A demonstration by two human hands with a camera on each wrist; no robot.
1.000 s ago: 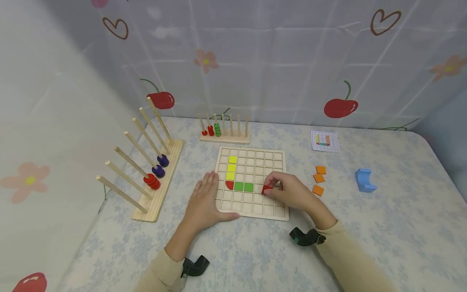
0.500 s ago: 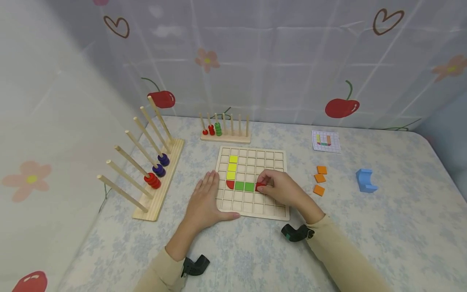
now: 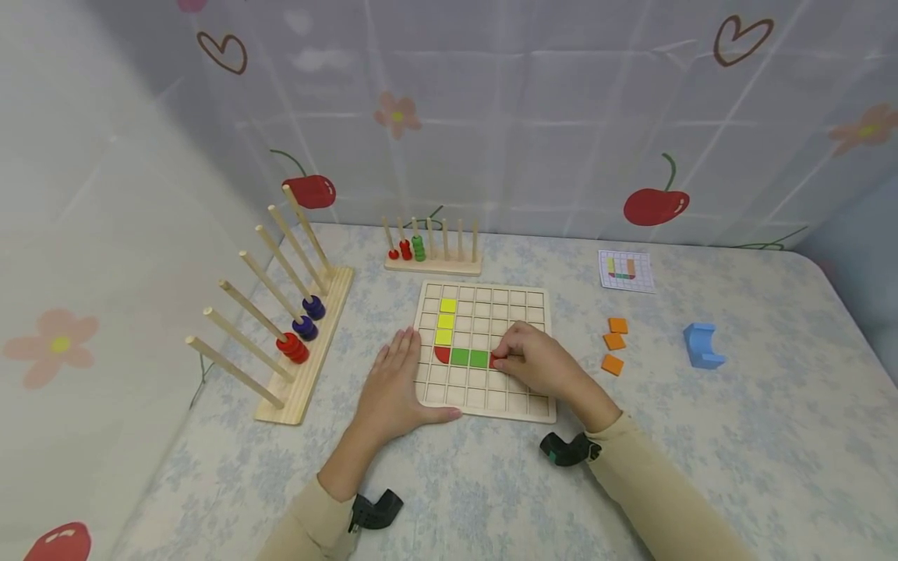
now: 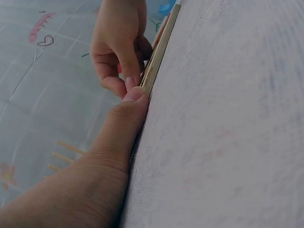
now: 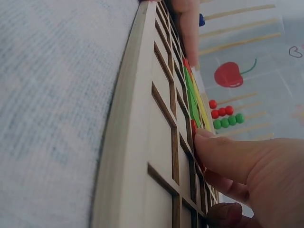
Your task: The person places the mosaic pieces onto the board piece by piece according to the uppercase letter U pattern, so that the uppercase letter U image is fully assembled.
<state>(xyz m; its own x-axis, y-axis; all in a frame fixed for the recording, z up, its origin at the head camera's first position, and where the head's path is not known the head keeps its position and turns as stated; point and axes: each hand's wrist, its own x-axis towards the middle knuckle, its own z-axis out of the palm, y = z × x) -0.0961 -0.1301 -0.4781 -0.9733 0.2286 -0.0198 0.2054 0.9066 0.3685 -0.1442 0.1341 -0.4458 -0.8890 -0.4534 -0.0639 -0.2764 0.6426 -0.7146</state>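
A wooden grid board (image 3: 473,399) lies on the table. Its cells hold three yellow square tiles (image 3: 445,321) in a column, a red rounded-corner tile (image 3: 442,355) below them, and two green tiles (image 3: 469,358) in a row. My right hand (image 3: 536,360) has thumb and fingers on a small red tile (image 5: 194,125) at the right end of the green ones, pinching it down at its cell; the fingers cover most of it. My left hand (image 3: 394,386) rests flat with fingers along the board's left edge and thumb at the front edge (image 4: 135,95).
Three orange tiles (image 3: 613,341) lie right of the board, with a blue curved block (image 3: 701,347) beyond. A pattern card (image 3: 626,272) lies behind them. Peg racks with beads stand at the left (image 3: 326,335) and back (image 3: 433,266).
My right hand has moved left with the red tile, up against the green tiles, and less of the tile shows now. The left hand has stayed in place.
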